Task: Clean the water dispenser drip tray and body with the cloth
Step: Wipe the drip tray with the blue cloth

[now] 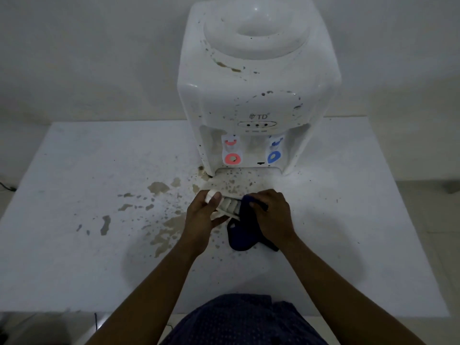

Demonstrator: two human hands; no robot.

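A white water dispenser (256,78) stands at the back of the white table (87,245), its top and front flecked with brown spots. It has a red tap (232,158) and a blue tap (273,156). The white slotted drip tray (229,207) is lifted off the table just in front of the dispenser. My left hand (204,217) grips the tray's left end. My right hand (271,215) holds a dark blue cloth (242,235) against the tray's right end, and the cloth's tail hangs down to the table.
Brown stains (164,230) and splashes spread over the table left of my hands and around the dispenser's base (229,180). The wall stands close behind the dispenser. The table's front edge lies near my body.
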